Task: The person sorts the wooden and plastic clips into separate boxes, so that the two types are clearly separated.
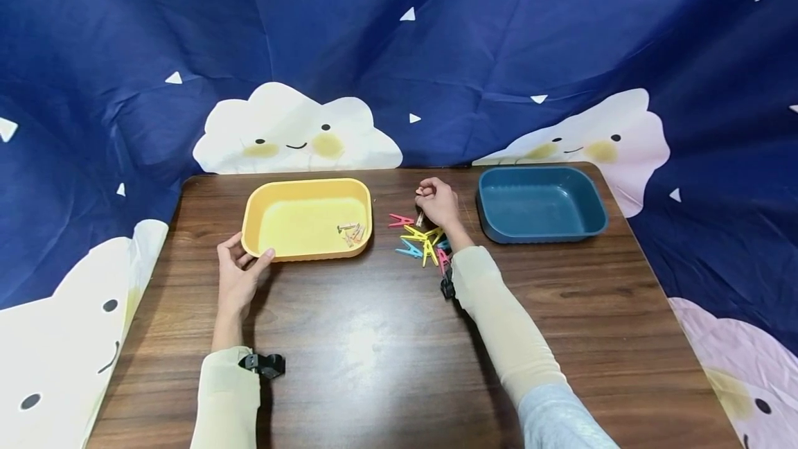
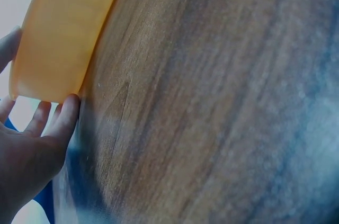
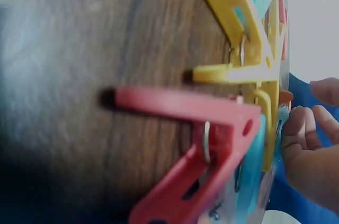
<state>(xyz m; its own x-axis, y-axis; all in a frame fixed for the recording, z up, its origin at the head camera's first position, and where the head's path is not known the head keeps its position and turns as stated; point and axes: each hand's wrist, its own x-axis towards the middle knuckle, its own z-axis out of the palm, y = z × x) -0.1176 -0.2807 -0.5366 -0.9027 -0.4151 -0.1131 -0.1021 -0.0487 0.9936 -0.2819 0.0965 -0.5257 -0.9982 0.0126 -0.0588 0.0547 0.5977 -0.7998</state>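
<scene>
Yellow bin [image 1: 293, 220] | corner at left fingers [image 2: 64, 121] | clothespins [image 1: 429, 249] beside right fingers [image 1: 431, 184]

From the head we look forward and down across the wide work area, with the desk [image 1: 361, 393] below us and the patterned backdrop [image 1: 436, 47] beyond. From the left wrist we look out beside the left hand [image 2: 39, 152] at low height, rolled onto a side, with the outer wall of the yellow tub [image 2: 63, 33] close by. From the right wrist, rolled likewise, we sit nearest of all, right beside the clips [image 3: 249, 70], with the right hand [image 3: 312, 152] at the frame's edge. We share the yellow tub and left hand between head and left wrist, the clips and right hand between head and right wrist.
</scene>
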